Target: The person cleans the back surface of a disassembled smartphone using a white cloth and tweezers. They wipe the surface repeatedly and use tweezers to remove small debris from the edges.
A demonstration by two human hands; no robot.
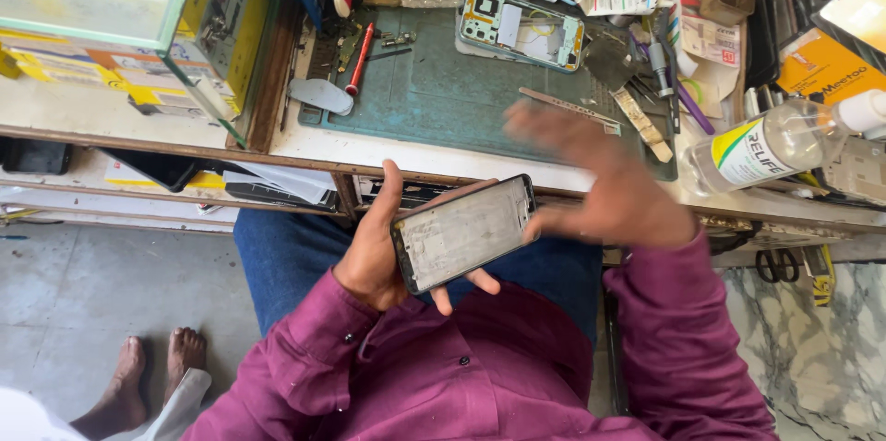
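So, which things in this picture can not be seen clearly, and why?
- Head view: the right hand is blurred by motion, so its fingers and any contact with the phone frame cannot be told.
- Left hand: its palm is hidden behind the phone frame.
- Clear bottle: its cap is cut off by the right edge.
- Small parts on the green mat: too small to identify.

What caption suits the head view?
Left hand holds a phone frame; blurred right hand beside it, above a cluttered bench.
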